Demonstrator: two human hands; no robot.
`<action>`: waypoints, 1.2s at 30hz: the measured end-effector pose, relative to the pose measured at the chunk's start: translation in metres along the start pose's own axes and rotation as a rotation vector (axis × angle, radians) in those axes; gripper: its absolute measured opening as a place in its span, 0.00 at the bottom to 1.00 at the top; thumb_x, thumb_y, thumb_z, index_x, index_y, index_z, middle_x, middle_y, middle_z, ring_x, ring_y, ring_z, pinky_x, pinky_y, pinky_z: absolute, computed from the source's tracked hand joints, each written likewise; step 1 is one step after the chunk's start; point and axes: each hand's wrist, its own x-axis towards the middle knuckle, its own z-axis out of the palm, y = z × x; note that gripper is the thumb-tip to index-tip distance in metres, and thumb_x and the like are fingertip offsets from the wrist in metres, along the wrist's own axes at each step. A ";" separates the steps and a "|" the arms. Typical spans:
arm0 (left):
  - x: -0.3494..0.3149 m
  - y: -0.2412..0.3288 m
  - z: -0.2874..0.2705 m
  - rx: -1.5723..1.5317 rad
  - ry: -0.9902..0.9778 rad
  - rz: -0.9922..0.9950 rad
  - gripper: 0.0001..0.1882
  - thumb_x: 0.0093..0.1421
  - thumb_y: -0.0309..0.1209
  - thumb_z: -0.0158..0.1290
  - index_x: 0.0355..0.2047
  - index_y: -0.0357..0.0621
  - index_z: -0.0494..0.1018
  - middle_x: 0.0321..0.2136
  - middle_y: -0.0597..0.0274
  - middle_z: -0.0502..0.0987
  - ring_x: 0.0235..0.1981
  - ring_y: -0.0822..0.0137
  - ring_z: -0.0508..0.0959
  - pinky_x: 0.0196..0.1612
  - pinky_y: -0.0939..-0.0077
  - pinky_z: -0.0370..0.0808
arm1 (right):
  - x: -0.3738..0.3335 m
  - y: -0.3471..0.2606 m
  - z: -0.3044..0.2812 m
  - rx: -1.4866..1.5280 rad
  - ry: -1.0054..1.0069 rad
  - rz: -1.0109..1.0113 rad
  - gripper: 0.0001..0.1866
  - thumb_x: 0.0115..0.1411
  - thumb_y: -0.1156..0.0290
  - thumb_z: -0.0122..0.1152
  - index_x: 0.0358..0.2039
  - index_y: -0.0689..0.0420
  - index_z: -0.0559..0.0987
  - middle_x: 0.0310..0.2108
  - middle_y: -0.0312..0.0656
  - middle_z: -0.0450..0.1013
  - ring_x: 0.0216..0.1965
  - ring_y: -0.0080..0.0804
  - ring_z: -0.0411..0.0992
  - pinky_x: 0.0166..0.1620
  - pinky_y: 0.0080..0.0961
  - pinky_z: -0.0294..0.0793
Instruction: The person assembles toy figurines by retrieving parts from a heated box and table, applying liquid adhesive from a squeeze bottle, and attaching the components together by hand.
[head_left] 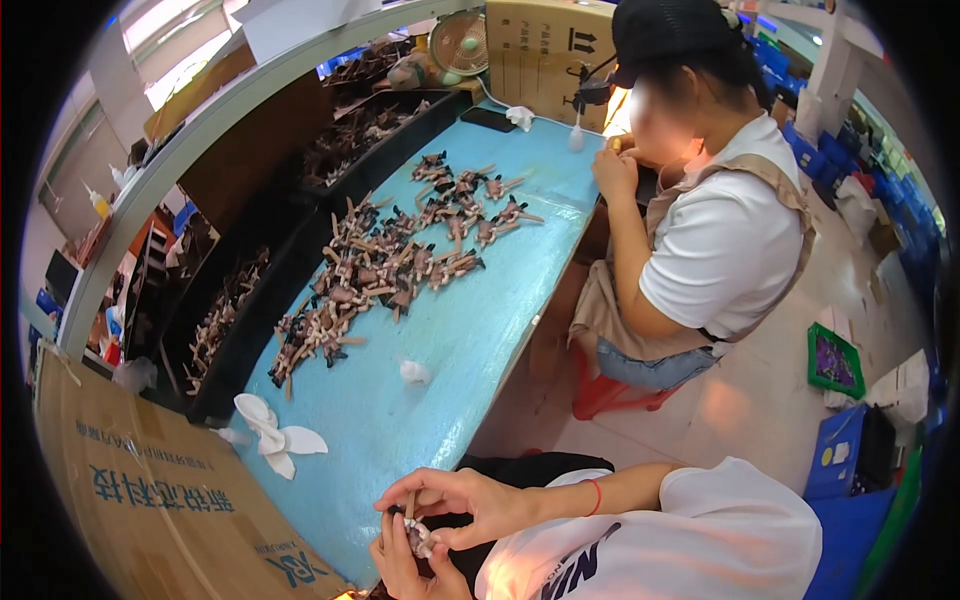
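Close to the near edge of the table, my right hand (470, 505) comes in from the right, a red string round its wrist. Its thumb and fingers are closed on a small figurine (419, 541), pale with dark parts, and a tan stick shows beside it. My left hand (408, 570) is below, its fingers curled round the same figurine from the other side and partly cut off by the lower edge. Fine detail of the figurine is hidden by my fingers. Many similar figurines (345, 285) with tan sticks lie in a loose heap on the blue tabletop (390, 445).
White petal-shaped wipes (275, 435) and a small white bottle (413, 373) are on the table. Black trays (285, 275) of parts line the far side; a cardboard box (160, 480) stands at left. A co-worker (725, 220) sits right, near a fan (462, 44).
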 end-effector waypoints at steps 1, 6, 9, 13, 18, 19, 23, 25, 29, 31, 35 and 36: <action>-0.001 0.000 0.000 -0.015 0.000 -0.014 0.21 0.60 0.39 0.49 0.44 0.32 0.70 0.44 0.44 0.73 0.39 0.47 0.73 0.41 0.61 0.71 | -0.001 0.001 -0.001 0.003 0.003 -0.006 0.31 0.50 0.81 0.55 0.56 0.61 0.57 0.50 0.42 0.64 0.50 0.26 0.63 0.60 0.30 0.57; -0.002 0.000 0.000 -0.008 -0.014 0.005 0.21 0.59 0.37 0.49 0.44 0.30 0.69 0.44 0.43 0.72 0.40 0.48 0.73 0.41 0.62 0.71 | -0.003 0.000 0.000 -0.021 0.000 -0.012 0.31 0.51 0.81 0.55 0.56 0.60 0.57 0.48 0.42 0.65 0.51 0.26 0.62 0.60 0.30 0.57; -0.003 -0.001 0.001 -0.002 -0.008 0.019 0.20 0.59 0.37 0.49 0.44 0.30 0.69 0.44 0.43 0.72 0.39 0.48 0.74 0.41 0.62 0.71 | -0.004 0.000 0.001 -0.036 0.000 -0.032 0.31 0.51 0.81 0.55 0.56 0.60 0.57 0.48 0.42 0.65 0.52 0.26 0.62 0.60 0.30 0.57; -0.003 0.001 0.003 -0.006 -0.004 0.016 0.20 0.59 0.36 0.50 0.45 0.30 0.69 0.44 0.43 0.72 0.39 0.48 0.74 0.41 0.63 0.71 | -0.006 -0.001 0.000 -0.042 0.030 -0.051 0.31 0.51 0.80 0.55 0.56 0.60 0.57 0.48 0.43 0.65 0.52 0.27 0.63 0.60 0.30 0.57; -0.004 0.001 0.007 -0.049 -0.008 -0.023 0.20 0.58 0.36 0.51 0.44 0.30 0.70 0.44 0.44 0.73 0.40 0.49 0.74 0.42 0.64 0.71 | -0.009 -0.002 -0.004 -0.063 0.040 -0.055 0.32 0.51 0.79 0.55 0.57 0.60 0.57 0.49 0.44 0.65 0.50 0.27 0.64 0.59 0.30 0.58; -0.005 0.000 0.008 -0.049 -0.008 -0.022 0.20 0.58 0.36 0.51 0.44 0.30 0.70 0.44 0.44 0.73 0.40 0.49 0.74 0.42 0.64 0.71 | -0.010 -0.001 -0.004 -0.060 0.044 -0.053 0.32 0.51 0.79 0.55 0.57 0.60 0.56 0.50 0.44 0.65 0.49 0.27 0.64 0.59 0.30 0.58; -0.004 0.001 0.010 -0.059 -0.009 -0.005 0.20 0.58 0.36 0.51 0.44 0.30 0.70 0.44 0.44 0.72 0.41 0.49 0.74 0.43 0.63 0.70 | -0.011 -0.003 -0.005 -0.028 0.057 -0.056 0.32 0.50 0.80 0.56 0.57 0.60 0.57 0.50 0.44 0.64 0.50 0.27 0.64 0.59 0.29 0.58; -0.003 0.002 0.011 -0.064 -0.012 -0.013 0.20 0.58 0.36 0.51 0.44 0.30 0.70 0.44 0.43 0.72 0.41 0.49 0.74 0.43 0.63 0.70 | -0.011 -0.003 -0.006 -0.038 0.053 -0.052 0.32 0.50 0.80 0.56 0.57 0.60 0.57 0.51 0.44 0.64 0.50 0.27 0.64 0.59 0.30 0.58; -0.003 0.002 0.012 -0.069 -0.015 -0.014 0.21 0.58 0.36 0.51 0.44 0.30 0.70 0.44 0.43 0.72 0.41 0.48 0.73 0.43 0.62 0.70 | -0.012 -0.002 -0.008 -0.043 0.045 -0.045 0.33 0.51 0.80 0.56 0.57 0.60 0.56 0.52 0.44 0.64 0.50 0.27 0.63 0.60 0.30 0.57; -0.003 0.003 0.012 -0.064 -0.017 -0.010 0.21 0.58 0.36 0.51 0.44 0.30 0.70 0.44 0.43 0.72 0.41 0.48 0.73 0.43 0.62 0.70 | -0.012 -0.002 -0.008 -0.038 0.044 -0.043 0.32 0.51 0.80 0.56 0.56 0.60 0.57 0.52 0.44 0.63 0.50 0.28 0.64 0.60 0.30 0.57; -0.004 0.003 0.013 -0.085 -0.011 -0.020 0.21 0.59 0.37 0.50 0.45 0.29 0.69 0.44 0.43 0.72 0.41 0.48 0.73 0.43 0.62 0.70 | -0.012 -0.001 -0.008 -0.029 0.048 -0.052 0.32 0.50 0.80 0.56 0.56 0.60 0.57 0.53 0.44 0.62 0.50 0.28 0.64 0.60 0.31 0.57; -0.004 0.003 0.013 -0.087 -0.006 -0.016 0.21 0.59 0.37 0.50 0.45 0.29 0.69 0.44 0.43 0.72 0.40 0.48 0.73 0.42 0.62 0.71 | -0.012 -0.002 -0.008 -0.030 0.048 -0.052 0.32 0.50 0.80 0.56 0.56 0.60 0.57 0.53 0.44 0.62 0.50 0.28 0.64 0.60 0.31 0.57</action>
